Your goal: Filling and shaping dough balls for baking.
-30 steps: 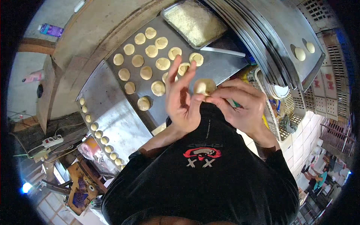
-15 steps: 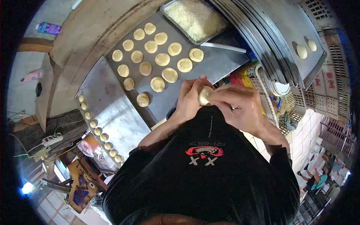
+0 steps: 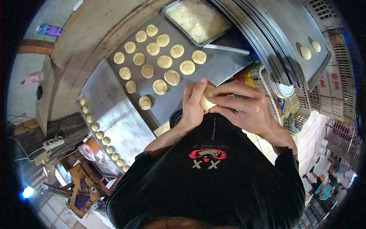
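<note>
Between my two hands, just in front of my chest, is a pale piece of dough (image 3: 207,100). My left hand (image 3: 193,104) cups it from the left with the thumb raised along it. The fingers and thumb of my right hand (image 3: 241,102) pinch its right side. Beyond my hands, several flattened dough rounds (image 3: 164,62) with pressed-in middles lie on a dark metal tray (image 3: 114,81). At its far end a rectangular pan (image 3: 198,23) holds pale, crumbly shreds.
Left of the dark tray, a shiny metal tray (image 3: 110,110) carries a row of small dough balls (image 3: 100,134). Stacked metal trays (image 3: 263,42) stand at the far right, two dough balls (image 3: 305,52) on top. A plastic crate (image 3: 301,110) sits below. A person (image 3: 324,189) is at the lower right.
My fingers have shifted around the dough, and more of it shows, stretched longer and tilted downward. The left thumb stands straighter. The rounds on the tray have not moved.
</note>
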Available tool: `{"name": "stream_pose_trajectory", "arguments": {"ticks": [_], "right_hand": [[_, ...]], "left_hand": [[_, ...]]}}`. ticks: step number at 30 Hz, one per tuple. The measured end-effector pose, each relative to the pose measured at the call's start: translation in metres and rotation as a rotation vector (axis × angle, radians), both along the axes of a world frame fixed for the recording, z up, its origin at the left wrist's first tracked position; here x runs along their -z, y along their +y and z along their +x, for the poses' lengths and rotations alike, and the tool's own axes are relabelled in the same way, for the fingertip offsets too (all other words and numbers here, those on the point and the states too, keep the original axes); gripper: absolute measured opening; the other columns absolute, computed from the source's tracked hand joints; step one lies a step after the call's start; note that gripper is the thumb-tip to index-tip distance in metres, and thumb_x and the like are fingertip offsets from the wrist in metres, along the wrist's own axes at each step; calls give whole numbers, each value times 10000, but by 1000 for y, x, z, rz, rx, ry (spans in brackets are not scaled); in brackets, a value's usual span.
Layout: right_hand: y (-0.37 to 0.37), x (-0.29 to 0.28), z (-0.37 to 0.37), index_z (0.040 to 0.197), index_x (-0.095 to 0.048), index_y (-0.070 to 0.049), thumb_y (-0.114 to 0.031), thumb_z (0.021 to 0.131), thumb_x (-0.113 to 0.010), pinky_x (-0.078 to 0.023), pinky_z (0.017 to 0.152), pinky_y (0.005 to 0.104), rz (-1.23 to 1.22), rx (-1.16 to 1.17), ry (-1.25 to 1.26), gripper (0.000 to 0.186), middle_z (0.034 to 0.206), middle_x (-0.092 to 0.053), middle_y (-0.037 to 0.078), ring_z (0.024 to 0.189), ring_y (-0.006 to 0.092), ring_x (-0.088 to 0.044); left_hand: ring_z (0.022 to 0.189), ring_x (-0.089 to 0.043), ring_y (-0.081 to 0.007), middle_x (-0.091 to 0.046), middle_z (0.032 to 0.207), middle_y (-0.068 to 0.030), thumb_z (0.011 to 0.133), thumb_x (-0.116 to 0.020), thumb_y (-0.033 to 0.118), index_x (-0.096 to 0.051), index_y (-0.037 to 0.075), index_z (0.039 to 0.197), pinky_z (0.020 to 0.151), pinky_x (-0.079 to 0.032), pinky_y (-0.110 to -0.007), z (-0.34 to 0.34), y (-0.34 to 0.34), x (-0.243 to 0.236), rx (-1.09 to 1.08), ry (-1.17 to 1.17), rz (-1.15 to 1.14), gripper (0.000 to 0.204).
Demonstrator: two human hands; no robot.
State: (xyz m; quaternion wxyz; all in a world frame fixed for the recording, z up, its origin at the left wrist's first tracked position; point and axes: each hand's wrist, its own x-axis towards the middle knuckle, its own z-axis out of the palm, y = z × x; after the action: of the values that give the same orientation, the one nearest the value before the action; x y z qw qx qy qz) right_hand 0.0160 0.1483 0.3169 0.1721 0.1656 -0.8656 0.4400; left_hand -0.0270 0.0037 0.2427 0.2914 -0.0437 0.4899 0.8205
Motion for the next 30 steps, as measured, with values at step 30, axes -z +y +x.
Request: {"name": "stream_pose_trajectory", "arguments": {"ticks": [30], "right_hand": [[131,-25,23,923,-714,-9,136,708,-650,-570,648,311,-53,177,-45,267,983,-689,140,785,255,-693]], "left_hand": [[456,-541,-122,-651,734,-112,1016,-323,489,-622,-9,1003,333,-347,-219,-35,126,-51,547,-33,177,581]]}}
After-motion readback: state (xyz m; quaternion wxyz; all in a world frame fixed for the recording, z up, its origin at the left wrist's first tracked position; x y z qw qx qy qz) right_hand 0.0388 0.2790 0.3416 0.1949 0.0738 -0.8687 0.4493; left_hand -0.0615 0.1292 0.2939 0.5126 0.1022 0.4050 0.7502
